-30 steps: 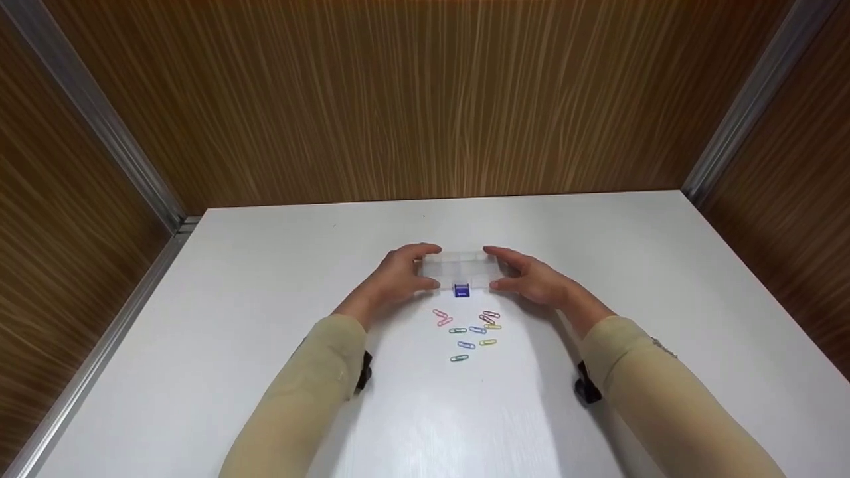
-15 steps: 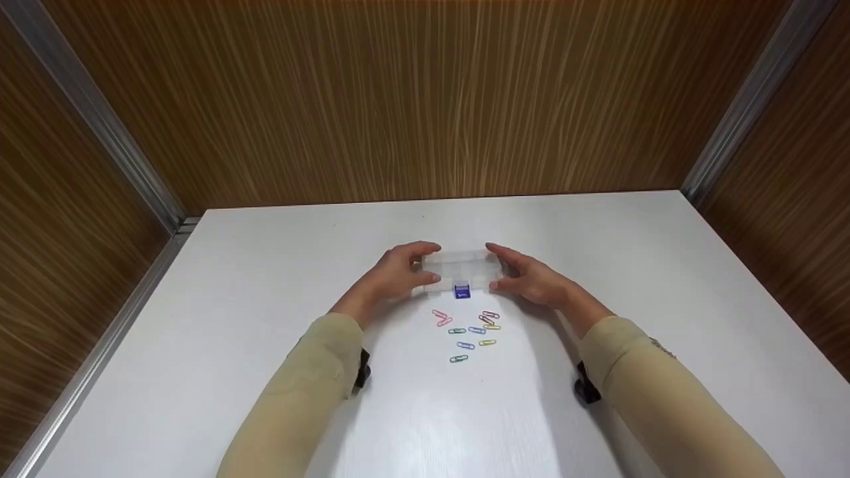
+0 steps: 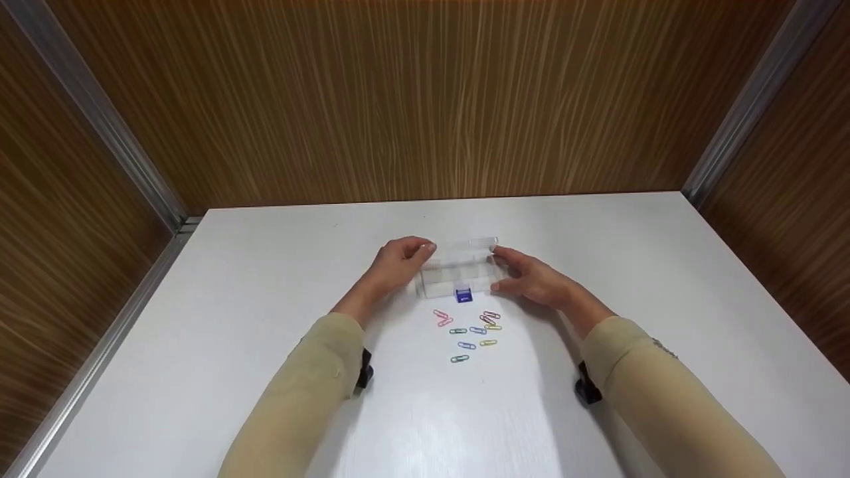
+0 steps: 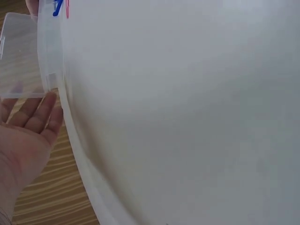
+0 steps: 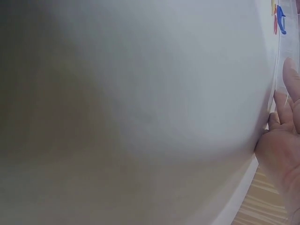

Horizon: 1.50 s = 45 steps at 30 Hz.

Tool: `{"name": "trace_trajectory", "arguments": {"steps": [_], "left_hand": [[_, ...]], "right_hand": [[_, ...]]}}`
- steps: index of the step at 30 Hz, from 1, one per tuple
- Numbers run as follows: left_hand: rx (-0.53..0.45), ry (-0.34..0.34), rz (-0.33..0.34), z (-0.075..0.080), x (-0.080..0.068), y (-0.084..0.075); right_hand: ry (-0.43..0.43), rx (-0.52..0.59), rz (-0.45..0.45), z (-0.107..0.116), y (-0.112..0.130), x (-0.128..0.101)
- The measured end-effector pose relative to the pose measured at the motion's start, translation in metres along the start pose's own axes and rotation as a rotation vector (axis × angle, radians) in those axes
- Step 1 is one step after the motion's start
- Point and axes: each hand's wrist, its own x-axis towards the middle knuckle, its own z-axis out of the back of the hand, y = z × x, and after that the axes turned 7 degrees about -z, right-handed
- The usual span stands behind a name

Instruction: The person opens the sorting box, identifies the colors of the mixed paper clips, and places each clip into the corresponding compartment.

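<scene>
A clear rectangular plastic box (image 3: 455, 273) is clasped by the right hand (image 3: 536, 281), fingers around its end; its raised transparent lid (image 4: 19, 54) is pinched by the left hand (image 3: 396, 261).

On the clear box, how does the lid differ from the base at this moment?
The lid is tilted up, while the base rests on the table. The base has a blue latch at its front; none shows on the lid. Both are see-through.
</scene>
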Motion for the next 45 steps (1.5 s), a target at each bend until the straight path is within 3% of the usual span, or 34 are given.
{"name": "trace_trajectory", "arguments": {"steps": [11,21,25,31,34,38,41,45], "left_hand": [[-0.049,-0.261,-0.073,0.002,0.009,-0.001],[-0.078,-0.333,-0.073,0.000,0.008,0.003],[-0.034,-0.281,-0.044,0.003,0.004,0.006],[0.044,-0.030,0.099,0.005,-0.015,0.008],[0.106,0.063,0.125,0.004,-0.022,0.007],[0.177,0.123,0.082,0.004,-0.025,0.008],[0.217,0.138,0.043,0.004,-0.026,0.011],[0.230,0.143,0.042,0.003,-0.026,0.012]], "right_hand": [[0.005,0.023,-0.003,-0.003,0.003,0.003],[0.004,0.008,-0.014,-0.005,0.003,0.005],[0.009,0.011,-0.025,-0.005,0.003,0.006],[0.010,0.018,-0.050,-0.005,0.003,0.005],[0.005,0.022,-0.068,-0.004,0.002,0.005],[0.004,0.016,-0.029,-0.003,0.002,0.005],[0.005,0.008,0.003,-0.002,0.001,0.005],[0.005,0.009,-0.006,0.000,0.000,0.005]]}}
